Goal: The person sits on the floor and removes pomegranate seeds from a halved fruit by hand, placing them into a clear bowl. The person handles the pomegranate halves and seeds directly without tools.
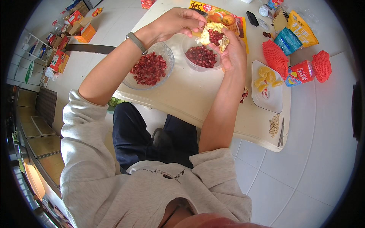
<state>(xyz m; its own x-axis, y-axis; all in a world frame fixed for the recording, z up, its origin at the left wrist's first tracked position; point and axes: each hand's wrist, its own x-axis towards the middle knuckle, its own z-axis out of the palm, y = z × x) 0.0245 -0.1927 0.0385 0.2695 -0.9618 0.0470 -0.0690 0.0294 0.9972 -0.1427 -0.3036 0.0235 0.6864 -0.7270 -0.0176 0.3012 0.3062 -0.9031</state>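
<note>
My right hand point(235, 48) holds a broken pomegranate piece point(216, 36) with pale rind and red arils, above a clear plastic tub point(196, 67). Thumb and fingertips of my left hand point(185, 22) come together at the fruit's upper left edge; whether anything is pinched between them is hidden. Loose pomegranate arils point(201, 55) lie in the tub. Below my left wrist, a clear glass bowl point(170, 64) holds more arils point(149, 69). Another pomegranate piece point(244, 95) shows partly from behind my right forearm.
A white plate point(269, 104) with peeled citrus segments point(265, 76) stands at the right. Near the table point(176, 99) corner lie pale shells or seeds point(274, 125) and a pointed metal tool point(281, 132). Red foam nets point(275, 57), a drink bottle point(300, 73) and snack packets point(302, 30) lie behind.
</note>
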